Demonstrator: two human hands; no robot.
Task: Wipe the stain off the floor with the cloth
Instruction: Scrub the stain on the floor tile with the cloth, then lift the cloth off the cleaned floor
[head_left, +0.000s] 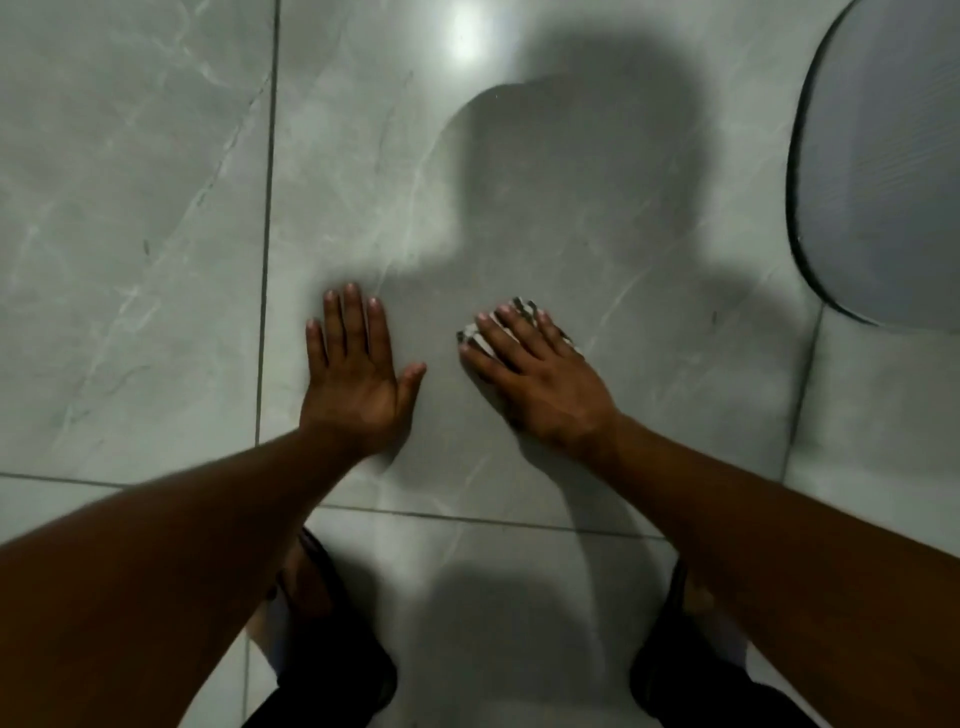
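Note:
My right hand (540, 374) lies flat on a small checked black-and-white cloth (524, 307), pressing it onto the grey marble-look floor tile (519, 208). Only the cloth's edges show past my fingertips, at the top and at the left. My left hand (353, 374) rests palm down on the same tile, fingers spread, holding nothing, a hand's width left of the cloth. No stain is visible; my shadow darkens the tile around and beyond both hands.
A round grey mat or base with a dark rim (893, 171) lies at the far right. Tile joints run left of my left hand (266, 260) and below my wrists. My knees in dark shorts (337, 649) are at the bottom.

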